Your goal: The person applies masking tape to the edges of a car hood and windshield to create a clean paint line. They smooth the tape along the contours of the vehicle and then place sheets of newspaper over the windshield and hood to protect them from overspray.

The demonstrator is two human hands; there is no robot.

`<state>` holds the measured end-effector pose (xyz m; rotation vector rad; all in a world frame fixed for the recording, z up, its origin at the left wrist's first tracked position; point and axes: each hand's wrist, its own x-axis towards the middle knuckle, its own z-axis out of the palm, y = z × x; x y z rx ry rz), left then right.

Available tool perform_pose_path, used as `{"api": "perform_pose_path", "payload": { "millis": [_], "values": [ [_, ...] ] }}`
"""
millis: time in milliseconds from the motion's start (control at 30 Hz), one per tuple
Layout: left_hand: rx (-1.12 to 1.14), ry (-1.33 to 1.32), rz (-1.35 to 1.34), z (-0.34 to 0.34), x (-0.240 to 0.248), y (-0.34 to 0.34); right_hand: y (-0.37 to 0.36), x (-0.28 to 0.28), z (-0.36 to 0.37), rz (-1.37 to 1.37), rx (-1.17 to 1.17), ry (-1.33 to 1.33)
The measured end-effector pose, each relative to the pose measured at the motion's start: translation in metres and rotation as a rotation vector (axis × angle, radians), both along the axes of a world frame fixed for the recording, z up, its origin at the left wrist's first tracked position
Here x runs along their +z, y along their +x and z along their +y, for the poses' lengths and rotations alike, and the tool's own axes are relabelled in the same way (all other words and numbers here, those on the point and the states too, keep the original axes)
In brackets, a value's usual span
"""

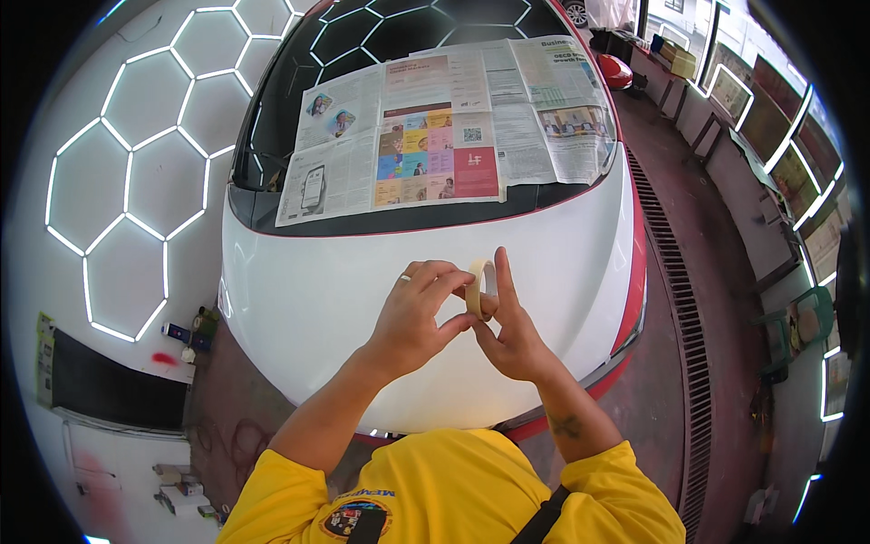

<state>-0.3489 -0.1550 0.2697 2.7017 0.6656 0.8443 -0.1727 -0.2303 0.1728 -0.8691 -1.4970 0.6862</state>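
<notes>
A roll of masking tape (473,292), cream-coloured, is held upright over the white car hood (362,272). My left hand (419,313) pinches the roll's left side between fingers and thumb; a ring shows on one finger. My right hand (515,337) grips the roll from the right, a finger passing through its core and the index finger pointing up. Beyond the hands, several newspaper sheets (353,172) cover much of the dark windshield (362,222). Their lower edges lie near the base of the glass.
A red side mirror (614,72) sticks out at the far right of the car. A floor grate (675,299) runs along the right side. A green chair (797,331) stands by the right wall. Hexagonal lights (127,181) line the left wall, with a coiled hose (240,444) below.
</notes>
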Motion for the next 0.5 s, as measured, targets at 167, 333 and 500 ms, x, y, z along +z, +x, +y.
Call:
{"api": "perform_pose_path", "payload": {
  "millis": [167, 333, 500],
  "values": [
    [0.016, -0.099, 0.097, -0.004, -0.026, -0.025, -0.021, -0.027, -0.012, -0.168, 0.045, -0.079],
    [-0.001, -0.232, 0.027, 0.007, -0.062, -0.058, -0.043, -0.027, -0.009, -0.196, 0.082, -0.212],
    [-0.109, -0.221, -0.157, -0.01, -0.039, -0.066, -0.054, 0.01, -0.035, -0.13, -0.024, -0.07]
  ]
}}
